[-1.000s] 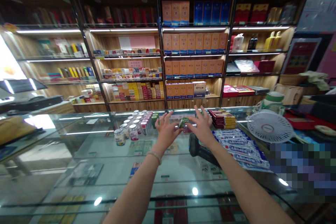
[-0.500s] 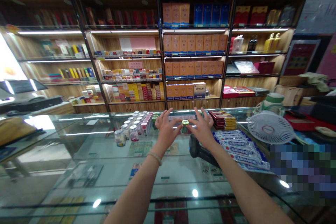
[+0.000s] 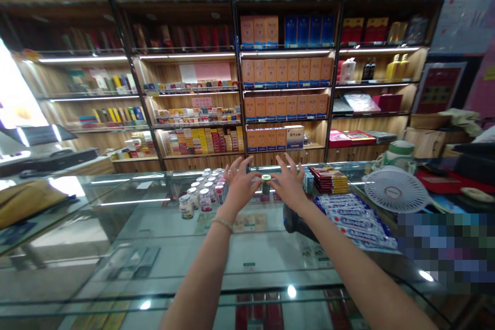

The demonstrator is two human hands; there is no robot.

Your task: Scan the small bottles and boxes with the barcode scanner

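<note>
Both arms reach out over a glass counter (image 3: 247, 247). Between the fingertips of my left hand (image 3: 240, 185) and my right hand (image 3: 288, 185) sits a small green bottle (image 3: 265, 183), held upright with its cap on top; the other fingers are spread. Just left of my left hand stand several small clear bottles with white lids (image 3: 201, 193). A black handheld scanner (image 3: 296, 219) lies on the counter under my right wrist.
A stack of red and yellow packs (image 3: 328, 178) and rows of blue-and-white packs (image 3: 348, 214) lie right of my hands. A white desk fan (image 3: 395, 191) stands further right. Wall shelves (image 3: 284, 87) with orange boxes fill the back. A brown bag (image 3: 27, 198) lies far left.
The green bottle has been turned from tilted to upright between my fingertips. Both hands have lifted slightly and moved away from me, and the view has tilted a little.
</note>
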